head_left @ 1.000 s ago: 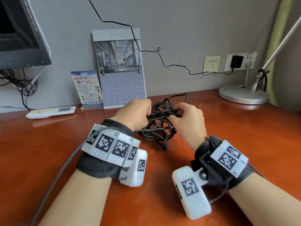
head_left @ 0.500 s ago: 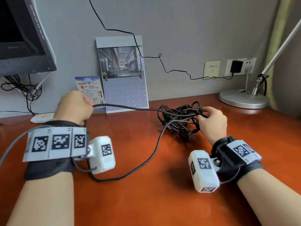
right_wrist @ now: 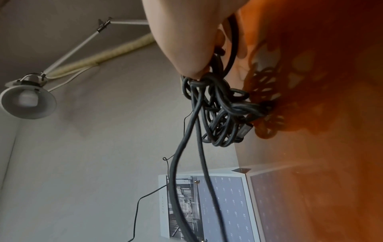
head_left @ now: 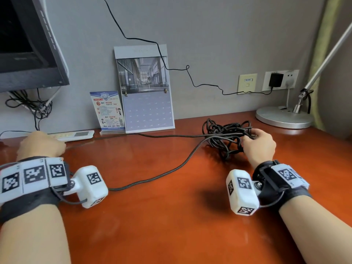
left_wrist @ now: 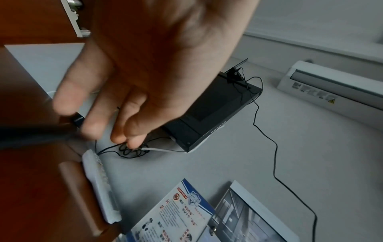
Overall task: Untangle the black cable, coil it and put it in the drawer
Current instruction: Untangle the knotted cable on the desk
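Stretching my left hand (head_left: 41, 144) far out to the left, I hold it knuckles-up just above the red-brown counter (head_left: 171, 216) near the white remote (head_left: 76, 135); in the left wrist view thumb and forefinger pinch the plug end of the black cable (head_left: 226, 137). My right hand (head_left: 260, 146) sits at the right of the counter, fingers curled into the tangled bundle and gripping several strands. From that knot one strand runs nearly taut across to my left grip, passing in front of the calendar (head_left: 145, 88) and the small blue card (head_left: 108, 111), while a slack loop sags toward me and lies on the wood. Both forearms reach forward, wrists level, well apart.
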`<move>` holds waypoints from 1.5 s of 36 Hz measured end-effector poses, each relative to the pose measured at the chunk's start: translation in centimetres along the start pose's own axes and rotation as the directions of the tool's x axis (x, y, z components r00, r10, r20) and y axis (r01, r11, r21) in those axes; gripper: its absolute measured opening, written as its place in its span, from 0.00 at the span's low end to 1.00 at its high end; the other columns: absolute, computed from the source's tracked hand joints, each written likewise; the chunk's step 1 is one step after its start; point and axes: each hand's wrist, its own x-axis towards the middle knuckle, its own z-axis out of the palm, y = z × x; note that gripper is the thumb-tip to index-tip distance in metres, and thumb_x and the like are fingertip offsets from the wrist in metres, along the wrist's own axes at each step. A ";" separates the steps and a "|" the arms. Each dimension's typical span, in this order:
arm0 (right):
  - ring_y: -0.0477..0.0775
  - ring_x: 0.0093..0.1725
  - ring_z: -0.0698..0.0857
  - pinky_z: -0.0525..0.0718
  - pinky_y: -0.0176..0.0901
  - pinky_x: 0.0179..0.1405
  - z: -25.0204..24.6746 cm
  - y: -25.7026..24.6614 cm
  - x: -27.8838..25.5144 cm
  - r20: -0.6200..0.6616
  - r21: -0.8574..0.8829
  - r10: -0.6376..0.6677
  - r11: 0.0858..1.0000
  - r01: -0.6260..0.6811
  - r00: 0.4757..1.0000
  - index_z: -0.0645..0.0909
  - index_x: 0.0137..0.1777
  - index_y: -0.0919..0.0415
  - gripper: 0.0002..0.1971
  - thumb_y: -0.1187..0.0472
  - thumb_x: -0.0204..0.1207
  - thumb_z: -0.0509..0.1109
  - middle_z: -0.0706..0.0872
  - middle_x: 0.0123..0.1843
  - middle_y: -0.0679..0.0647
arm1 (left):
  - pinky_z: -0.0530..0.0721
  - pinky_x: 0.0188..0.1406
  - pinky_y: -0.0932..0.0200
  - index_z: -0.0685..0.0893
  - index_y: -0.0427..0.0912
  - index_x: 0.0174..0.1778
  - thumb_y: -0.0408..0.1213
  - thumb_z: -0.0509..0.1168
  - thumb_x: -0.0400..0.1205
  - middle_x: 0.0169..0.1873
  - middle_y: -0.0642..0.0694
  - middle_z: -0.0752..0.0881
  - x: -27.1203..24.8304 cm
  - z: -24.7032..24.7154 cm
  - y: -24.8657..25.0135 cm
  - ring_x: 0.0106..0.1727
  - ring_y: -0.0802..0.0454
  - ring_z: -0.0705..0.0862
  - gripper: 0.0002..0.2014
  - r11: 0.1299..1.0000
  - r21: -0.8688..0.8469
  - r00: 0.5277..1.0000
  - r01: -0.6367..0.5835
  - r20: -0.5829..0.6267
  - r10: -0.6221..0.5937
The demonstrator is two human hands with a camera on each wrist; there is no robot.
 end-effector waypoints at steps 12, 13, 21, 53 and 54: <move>0.59 0.51 0.86 0.80 0.42 0.49 0.4 -1.6 -1.7 0.068 -0.003 -0.136 0.991 0.137 0.988 0.87 0.54 0.60 0.11 0.64 0.73 0.69 0.90 0.50 0.58 | 0.81 0.61 0.44 0.85 0.45 0.38 0.33 0.62 0.79 0.44 0.45 0.87 -12.9 -1.8 10.6 0.53 0.42 0.84 0.08 0.875 0.051 0.873 -0.481 0.122 0.473; 0.58 0.49 0.86 0.79 0.41 0.47 0.5 -1.8 -2.0 0.076 -0.001 -0.155 0.988 0.156 0.985 0.87 0.53 0.60 0.11 0.64 0.73 0.69 0.90 0.48 0.58 | 0.81 0.61 0.46 0.84 0.48 0.35 0.33 0.62 0.79 0.43 0.48 0.86 -13.5 -1.6 11.4 0.52 0.44 0.83 0.09 0.851 0.021 0.843 -0.524 0.157 0.515; 0.47 0.40 0.80 0.75 0.35 0.41 1.5 -3.4 -4.7 0.178 -0.015 -0.306 0.950 0.313 0.935 0.87 0.53 0.59 0.11 0.65 0.72 0.69 0.90 0.45 0.53 | 0.73 0.45 0.65 0.84 0.49 0.45 0.36 0.64 0.80 0.41 0.56 0.84 -21.3 0.2 16.6 0.42 0.59 0.80 0.05 0.614 -0.171 0.503 -0.771 0.428 0.751; 0.51 0.50 0.81 0.74 0.36 0.49 2.1 -3.9 -5.8 0.282 0.022 -0.277 0.959 0.282 0.919 0.78 0.67 0.57 0.20 0.65 0.74 0.67 0.86 0.54 0.54 | 0.75 0.38 0.56 0.78 0.43 0.41 0.25 0.57 0.83 0.46 0.43 0.82 -23.1 2.8 17.0 0.44 0.45 0.80 0.11 0.453 0.242 0.507 -0.858 0.536 0.675; 0.53 0.53 0.82 0.75 0.37 0.51 2.2 -4.0 -5.8 0.288 0.015 -0.267 0.961 0.275 0.920 0.76 0.69 0.58 0.22 0.66 0.74 0.66 0.86 0.56 0.54 | 0.76 0.38 0.56 0.80 0.41 0.45 0.25 0.56 0.83 0.47 0.43 0.82 -23.2 2.7 17.1 0.44 0.45 0.80 0.09 0.451 0.251 0.511 -0.856 0.538 0.671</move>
